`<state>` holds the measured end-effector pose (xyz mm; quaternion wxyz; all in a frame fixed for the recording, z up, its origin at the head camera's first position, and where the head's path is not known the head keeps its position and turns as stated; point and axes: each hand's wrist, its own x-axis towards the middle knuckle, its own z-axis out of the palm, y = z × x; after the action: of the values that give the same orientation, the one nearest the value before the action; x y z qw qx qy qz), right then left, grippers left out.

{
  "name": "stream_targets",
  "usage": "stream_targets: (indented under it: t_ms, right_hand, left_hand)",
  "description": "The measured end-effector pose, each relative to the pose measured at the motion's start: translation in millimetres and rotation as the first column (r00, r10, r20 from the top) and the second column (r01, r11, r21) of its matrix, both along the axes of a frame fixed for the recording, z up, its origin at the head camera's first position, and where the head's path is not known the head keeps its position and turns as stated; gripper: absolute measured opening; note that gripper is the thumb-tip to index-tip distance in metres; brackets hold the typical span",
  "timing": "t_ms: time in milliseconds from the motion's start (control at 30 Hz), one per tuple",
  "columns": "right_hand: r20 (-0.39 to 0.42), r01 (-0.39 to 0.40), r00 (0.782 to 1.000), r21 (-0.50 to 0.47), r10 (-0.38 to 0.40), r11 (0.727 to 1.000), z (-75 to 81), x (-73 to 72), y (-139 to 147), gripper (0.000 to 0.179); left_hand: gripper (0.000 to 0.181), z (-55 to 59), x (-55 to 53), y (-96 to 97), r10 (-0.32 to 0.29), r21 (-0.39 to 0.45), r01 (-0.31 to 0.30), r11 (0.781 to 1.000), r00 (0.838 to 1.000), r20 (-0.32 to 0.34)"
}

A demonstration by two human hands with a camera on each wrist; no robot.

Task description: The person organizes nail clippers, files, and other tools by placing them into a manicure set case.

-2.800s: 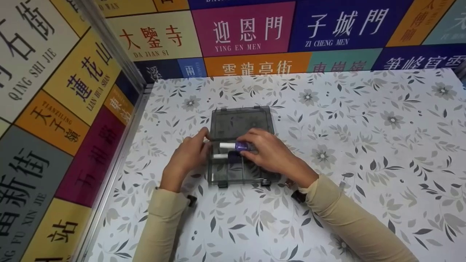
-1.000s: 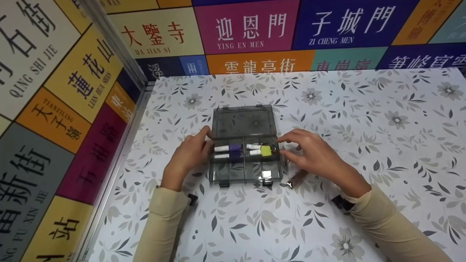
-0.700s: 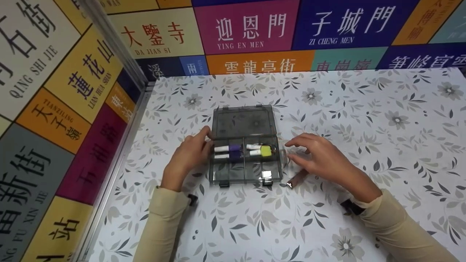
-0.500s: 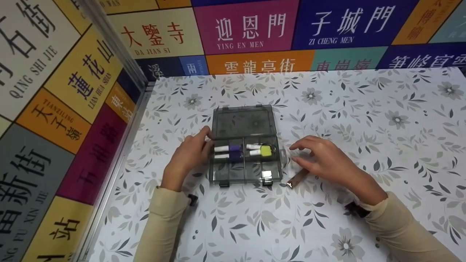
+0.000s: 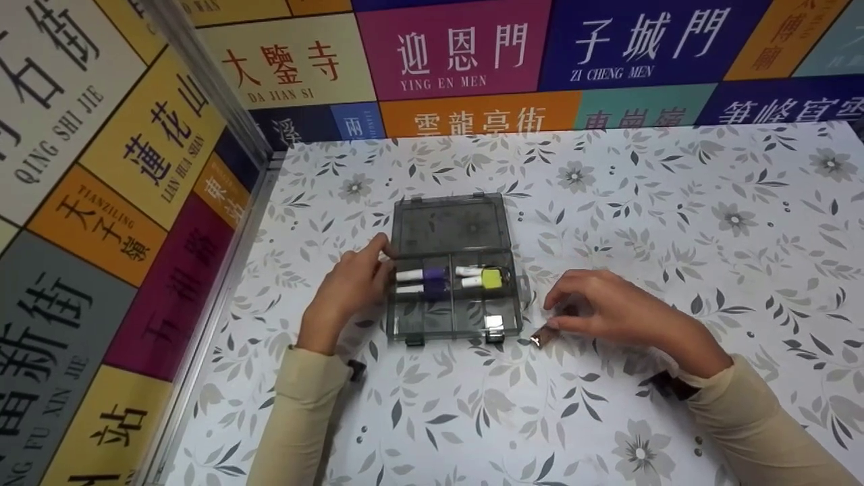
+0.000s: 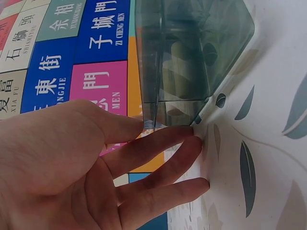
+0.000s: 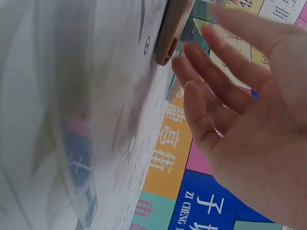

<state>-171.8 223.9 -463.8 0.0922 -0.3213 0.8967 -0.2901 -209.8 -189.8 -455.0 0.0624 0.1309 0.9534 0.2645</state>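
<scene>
Right hand [image 5: 611, 305] shifted, lighter [image 5: 544, 335] just beside it

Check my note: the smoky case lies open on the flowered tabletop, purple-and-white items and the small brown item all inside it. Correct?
Not quite: the head view shows the small brown item outside the smoky case, on the flowered tabletop beside it. The rest holds.

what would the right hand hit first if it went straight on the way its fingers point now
Probably the small brown object by its fingertips, though the hand's height is unclear. Passing over that, the grey box seems next.
</scene>
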Motion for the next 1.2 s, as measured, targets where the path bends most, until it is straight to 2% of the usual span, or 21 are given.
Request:
stream_targets:
  t_ms: [133,300,533,833,1200]
  right_hand:
    - [0.018,-0.045,0.999,0.050,0.044,0.998,-1.2,-0.2,4.2,0.019]
    - [-0.001,-0.064,0.998,0.086,0.064,0.994,-5.1,-0.9,7.2,0.023]
    - [0.007,-0.055,0.998,0.075,0.055,0.996,-8.2,0.3,7.5,0.024]
    - [0.030,-0.097,0.995,0.063,0.095,0.993,-11.8,0.9,3.0,0.028]
    - [0.045,-0.088,0.995,0.066,0.085,0.994,-7.9,0.6,3.7,0.027]
  left_hand:
    - [0.015,-0.8,0.0,-0.7,-0.002,0.003,0.002,1.000,1.000,0.002]
    - [0.015,-0.9,1.0,-1.2,0.002,-0.002,-0.002,1.000,1.000,0.006]
    - [0.017,-1.5,1.1,-1.7,-0.018,0.003,0.018,1.000,1.000,0.012]
    - [0.016,-1.1,1.2,-1.7,-0.029,0.020,0.029,0.999,1.000,-0.008]
    - [0.016,-0.4,0.2,-0.2,-0.025,0.023,0.025,0.999,1.000,-0.014]
